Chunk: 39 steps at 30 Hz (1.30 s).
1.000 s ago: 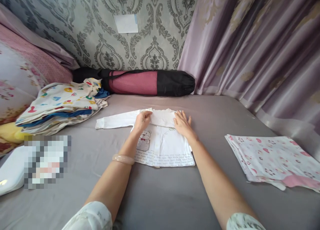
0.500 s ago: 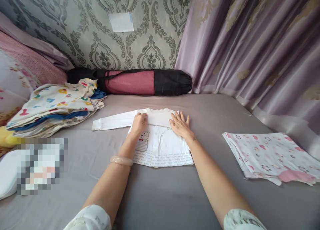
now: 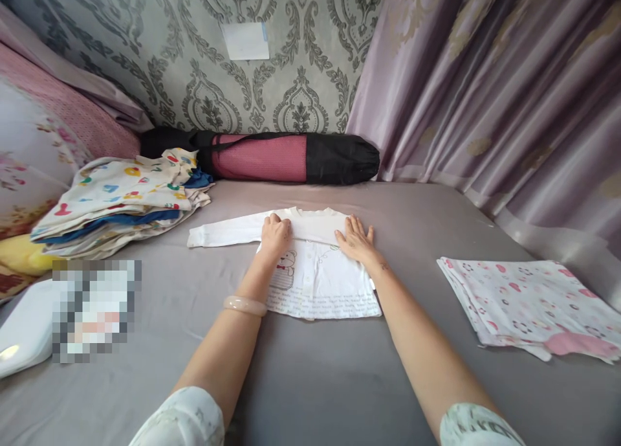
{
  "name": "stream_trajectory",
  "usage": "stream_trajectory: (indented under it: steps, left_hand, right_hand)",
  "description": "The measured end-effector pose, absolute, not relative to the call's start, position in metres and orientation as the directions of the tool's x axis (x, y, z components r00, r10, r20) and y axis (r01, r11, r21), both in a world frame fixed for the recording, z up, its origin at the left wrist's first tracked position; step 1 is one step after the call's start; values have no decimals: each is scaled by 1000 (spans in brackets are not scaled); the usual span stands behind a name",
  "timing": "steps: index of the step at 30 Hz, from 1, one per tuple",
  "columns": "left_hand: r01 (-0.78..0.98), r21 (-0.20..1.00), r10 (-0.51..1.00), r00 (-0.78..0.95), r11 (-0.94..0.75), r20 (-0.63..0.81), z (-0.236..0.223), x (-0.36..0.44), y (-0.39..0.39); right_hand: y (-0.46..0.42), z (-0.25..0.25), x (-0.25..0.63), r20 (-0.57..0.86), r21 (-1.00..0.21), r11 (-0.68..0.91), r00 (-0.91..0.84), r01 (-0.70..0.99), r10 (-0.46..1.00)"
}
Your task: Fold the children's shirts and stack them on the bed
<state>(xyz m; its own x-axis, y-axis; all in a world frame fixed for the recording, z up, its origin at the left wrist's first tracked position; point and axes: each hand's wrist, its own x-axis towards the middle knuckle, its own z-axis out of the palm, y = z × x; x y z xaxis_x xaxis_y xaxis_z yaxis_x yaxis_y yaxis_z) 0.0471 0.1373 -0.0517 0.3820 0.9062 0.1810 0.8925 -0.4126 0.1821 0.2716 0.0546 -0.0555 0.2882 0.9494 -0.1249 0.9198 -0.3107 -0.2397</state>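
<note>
A small white baby shirt lies front up on the grey sheet, with a bear print, buttons down the middle and rows of lettering near its hem. One sleeve stretches out to the left; the other sleeve is folded across the chest. My left hand has its fingers curled on the end of the folded sleeve, though the cuff itself is hidden. Flat on the shirt's right shoulder rests my right hand, fingers spread.
Patterned clothes are stacked at the left. Folded white-and-pink cloth lies at the right. Along the wall is a black and pink rolled bag. A white object sits beside a blurred-out patch. Curtains hang at the right.
The whole view has shifted slightly, so things appear a little farther right. Both hands keep nearly the same places on the shirt, and the sleeve stays folded across.
</note>
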Motion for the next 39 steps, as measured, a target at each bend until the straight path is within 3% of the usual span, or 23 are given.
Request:
stream_trajectory:
  steps: [4,8,13,21,39]
  left_hand:
    - [858,207,877,428,-470,216,-45,53,133]
    - [722,242,759,583,-648,291,-43,73,124]
    - [731,266,777,609,-628,159,-50,88,114]
    - [756,279,804,576,-592,144,-61,84,120]
    - [823,328,884,457,-463,100,-62,84,121]
  right_hand:
    - [54,-45,269,-131,-197,-304,283,932,950]
    - [54,-33,247,-6,-148,-126,127,981,992]
    - [62,-32,214,-23,-183,45,-50,982,998]
    - [69,-42,209,-54,-249,28,-42,968,998]
    - [72,-47,215,-85,-184,-186,173,965,981]
